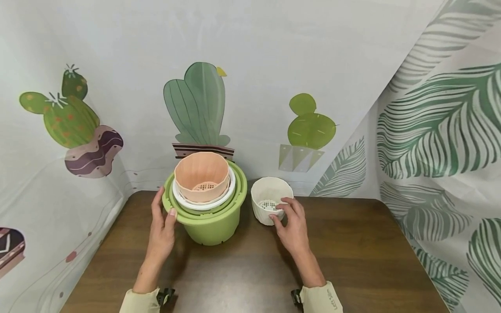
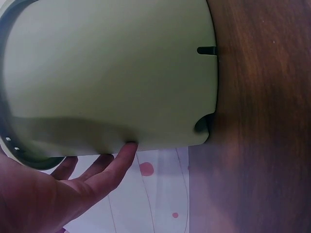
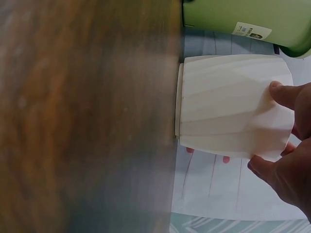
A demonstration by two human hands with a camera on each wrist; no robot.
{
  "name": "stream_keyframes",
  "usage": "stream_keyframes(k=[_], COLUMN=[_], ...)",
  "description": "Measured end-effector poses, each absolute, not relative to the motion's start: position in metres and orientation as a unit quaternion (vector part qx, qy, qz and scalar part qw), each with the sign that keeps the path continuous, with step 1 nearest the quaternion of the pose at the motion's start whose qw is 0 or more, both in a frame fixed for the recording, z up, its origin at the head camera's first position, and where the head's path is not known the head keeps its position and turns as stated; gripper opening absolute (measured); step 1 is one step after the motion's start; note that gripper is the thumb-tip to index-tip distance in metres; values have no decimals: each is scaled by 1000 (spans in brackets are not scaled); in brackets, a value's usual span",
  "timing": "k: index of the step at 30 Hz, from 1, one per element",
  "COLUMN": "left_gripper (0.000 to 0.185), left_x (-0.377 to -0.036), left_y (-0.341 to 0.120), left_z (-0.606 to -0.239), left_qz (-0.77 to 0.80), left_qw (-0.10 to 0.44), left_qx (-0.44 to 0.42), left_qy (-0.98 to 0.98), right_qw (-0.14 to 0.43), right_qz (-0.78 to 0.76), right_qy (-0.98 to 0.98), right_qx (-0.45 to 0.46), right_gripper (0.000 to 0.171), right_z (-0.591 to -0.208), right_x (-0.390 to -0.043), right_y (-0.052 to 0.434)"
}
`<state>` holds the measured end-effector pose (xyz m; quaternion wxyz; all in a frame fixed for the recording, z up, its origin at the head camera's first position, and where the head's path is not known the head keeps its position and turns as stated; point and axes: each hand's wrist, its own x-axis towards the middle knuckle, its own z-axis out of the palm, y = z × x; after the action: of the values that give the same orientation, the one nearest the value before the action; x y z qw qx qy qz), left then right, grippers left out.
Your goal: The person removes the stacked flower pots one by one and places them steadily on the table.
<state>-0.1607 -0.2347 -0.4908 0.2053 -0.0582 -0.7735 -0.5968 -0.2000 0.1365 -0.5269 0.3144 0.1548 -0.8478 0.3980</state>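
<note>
A large green flower pot (image 1: 213, 228) stands upright on the table, with a white pot (image 1: 232, 187) and a peach pot (image 1: 200, 171) nested inside it, the peach one on top. My left hand (image 1: 160, 232) holds the green pot at its left, thumb at the rim and fingers along the outer wall. To the right, a small cream flower pot (image 1: 261, 212) with a perforated bottom stands by itself. My right hand (image 1: 294, 226) pinches its right rim. In the right wrist view, the thumb lies against the cream pot's ribbed outer wall (image 3: 223, 107).
The brown wooden table (image 1: 352, 248) meets a hanging cloth (image 1: 258, 65) printed with cacti and leaves, close behind the pots. A printed label (image 3: 251, 30) is stuck to the green pot's side. Small slots show low on the green pot's wall.
</note>
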Motion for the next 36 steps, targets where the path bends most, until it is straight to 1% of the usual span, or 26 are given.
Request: stream_keyframes(k=[13,23,30,36], left_gripper=[65,64,64,64], left_x=[-162,-160,-160,-161], left_y=[-233,-234,-233,-233], left_z=[-491,-491,-489,-490], left_qz=[-599,-596,-597,-599], left_qw=[208,205,207,207], left_qx=[-57,-51,-54,-53], left_qy=[-771,-775,-773,-772], right_qw=[350,364,384,386], right_qz=[383,383,388,397], right_qy=[-839,-831,-817,-808], right_qx=[163,171,188,201], right_gripper=[45,47,46,46], right_z=[-525,-513,-500,-490], right_x=[-201,-196,-192,-188], right_y=[138,139,137,131])
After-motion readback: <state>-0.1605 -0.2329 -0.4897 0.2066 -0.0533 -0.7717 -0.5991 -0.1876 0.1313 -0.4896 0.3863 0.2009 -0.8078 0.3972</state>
